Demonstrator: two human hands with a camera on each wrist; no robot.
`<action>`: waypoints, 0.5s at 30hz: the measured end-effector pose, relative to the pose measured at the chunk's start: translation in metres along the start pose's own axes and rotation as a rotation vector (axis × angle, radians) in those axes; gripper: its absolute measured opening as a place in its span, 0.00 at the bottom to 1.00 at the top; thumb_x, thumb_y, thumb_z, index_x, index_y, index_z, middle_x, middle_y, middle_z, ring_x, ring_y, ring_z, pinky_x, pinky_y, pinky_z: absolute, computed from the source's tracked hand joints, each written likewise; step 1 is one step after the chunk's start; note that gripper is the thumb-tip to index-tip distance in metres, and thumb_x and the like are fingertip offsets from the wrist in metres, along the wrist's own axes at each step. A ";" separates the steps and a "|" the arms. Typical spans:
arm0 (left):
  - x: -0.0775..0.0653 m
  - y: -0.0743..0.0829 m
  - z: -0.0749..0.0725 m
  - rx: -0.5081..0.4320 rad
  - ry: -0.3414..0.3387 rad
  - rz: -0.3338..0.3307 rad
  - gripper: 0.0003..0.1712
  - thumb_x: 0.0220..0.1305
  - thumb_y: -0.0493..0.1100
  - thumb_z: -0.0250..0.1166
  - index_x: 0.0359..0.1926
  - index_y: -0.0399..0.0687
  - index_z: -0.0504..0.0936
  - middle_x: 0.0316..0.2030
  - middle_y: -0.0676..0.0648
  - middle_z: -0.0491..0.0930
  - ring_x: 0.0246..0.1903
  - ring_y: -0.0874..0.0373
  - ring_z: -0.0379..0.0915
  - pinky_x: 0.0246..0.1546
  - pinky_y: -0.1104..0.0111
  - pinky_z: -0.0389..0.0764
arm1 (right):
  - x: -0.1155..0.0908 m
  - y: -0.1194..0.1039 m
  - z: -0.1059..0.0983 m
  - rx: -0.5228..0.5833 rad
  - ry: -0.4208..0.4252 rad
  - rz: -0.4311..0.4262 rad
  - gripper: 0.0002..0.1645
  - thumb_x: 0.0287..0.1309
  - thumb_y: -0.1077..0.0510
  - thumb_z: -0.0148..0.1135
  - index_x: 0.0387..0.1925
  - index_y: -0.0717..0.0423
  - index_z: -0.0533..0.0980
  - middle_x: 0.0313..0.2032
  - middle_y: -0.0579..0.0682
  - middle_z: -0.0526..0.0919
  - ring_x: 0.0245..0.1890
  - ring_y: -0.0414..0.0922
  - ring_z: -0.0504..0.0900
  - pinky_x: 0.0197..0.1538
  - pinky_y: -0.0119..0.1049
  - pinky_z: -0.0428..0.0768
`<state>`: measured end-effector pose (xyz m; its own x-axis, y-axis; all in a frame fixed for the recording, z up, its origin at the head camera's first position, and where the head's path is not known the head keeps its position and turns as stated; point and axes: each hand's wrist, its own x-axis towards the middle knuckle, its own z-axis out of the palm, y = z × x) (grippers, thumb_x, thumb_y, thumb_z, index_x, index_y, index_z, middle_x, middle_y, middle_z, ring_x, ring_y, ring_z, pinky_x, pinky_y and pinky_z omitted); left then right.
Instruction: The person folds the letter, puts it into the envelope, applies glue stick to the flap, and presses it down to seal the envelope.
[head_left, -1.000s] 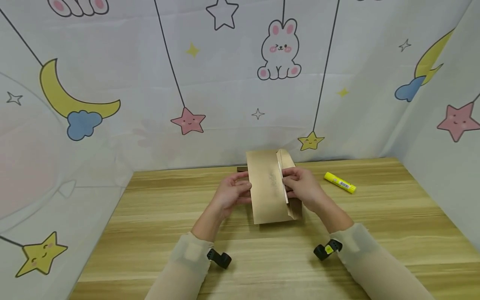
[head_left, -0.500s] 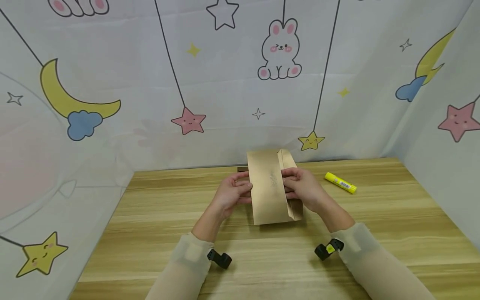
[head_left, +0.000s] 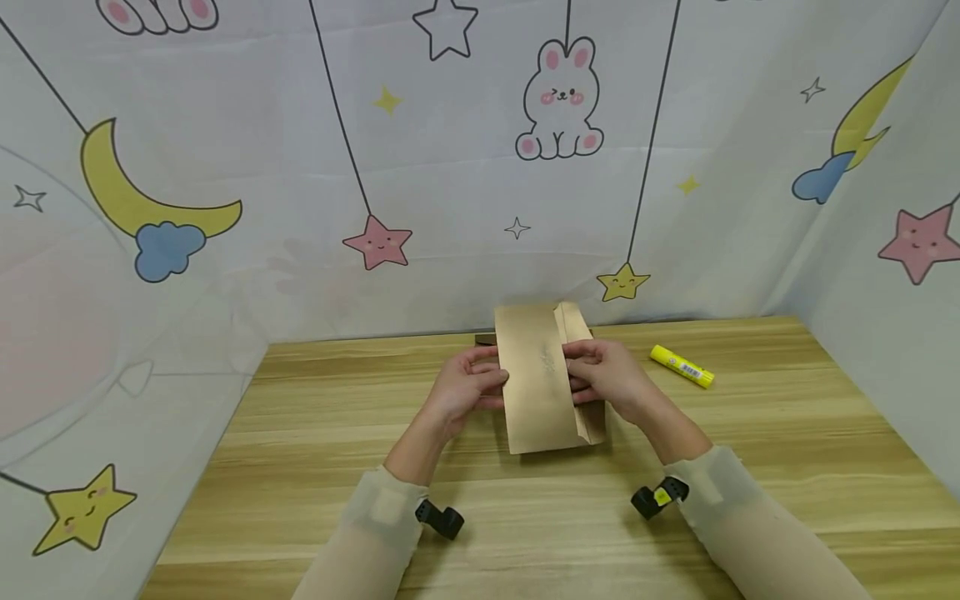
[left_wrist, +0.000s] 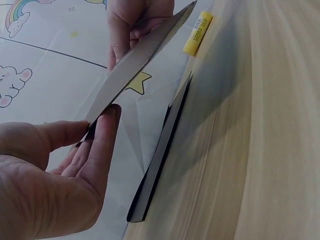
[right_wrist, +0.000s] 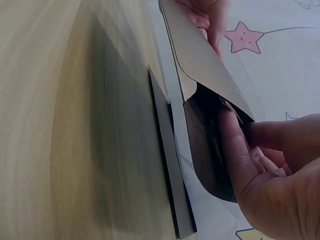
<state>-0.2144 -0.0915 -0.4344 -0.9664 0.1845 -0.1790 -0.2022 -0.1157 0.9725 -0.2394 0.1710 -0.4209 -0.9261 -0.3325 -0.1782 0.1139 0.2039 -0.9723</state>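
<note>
A brown kraft envelope (head_left: pixel 536 379) is held tilted above the table, its flap (head_left: pixel 588 425) folded out on the right. With thumb and fingers, my left hand (head_left: pixel 468 387) pinches its left edge; the left wrist view shows that grip close up. At the opening on the right, my right hand (head_left: pixel 611 379) has thumb and fingertips just inside the mouth. They appear to pinch the edge of a sheet of paper, seen as a thin strip (right_wrist: pixel 231 107) in the right wrist view. The rest of the sheet is hidden inside the envelope.
Beneath the envelope, a flat brown folded piece (left_wrist: pixel 157 165) lies on the table; its corner shows at the back in the head view. A yellow glue stick (head_left: pixel 682 367) lies to the right on the wooden table (head_left: pixel 337 442). A printed curtain (head_left: pixel 450 167) hangs behind.
The white sheet's edge, visible at the envelope's mouth one second ago, has gone in under the front panel. Both hands and the envelope have shifted only slightly.
</note>
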 end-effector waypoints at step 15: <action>0.002 0.002 0.001 -0.063 0.127 -0.007 0.26 0.70 0.27 0.63 0.67 0.31 0.68 0.51 0.38 0.81 0.35 0.53 0.83 0.38 0.58 0.90 | -0.009 -0.008 -0.012 -0.141 0.096 -0.082 0.22 0.79 0.63 0.57 0.68 0.69 0.74 0.50 0.65 0.86 0.43 0.50 0.90 0.45 0.42 0.89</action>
<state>-0.2164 -0.0905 -0.4329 -0.9765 0.0608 -0.2068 -0.2144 -0.1763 0.9607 -0.2358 0.1835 -0.4100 -0.9611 -0.2651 -0.0776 -0.0084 0.3089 -0.9511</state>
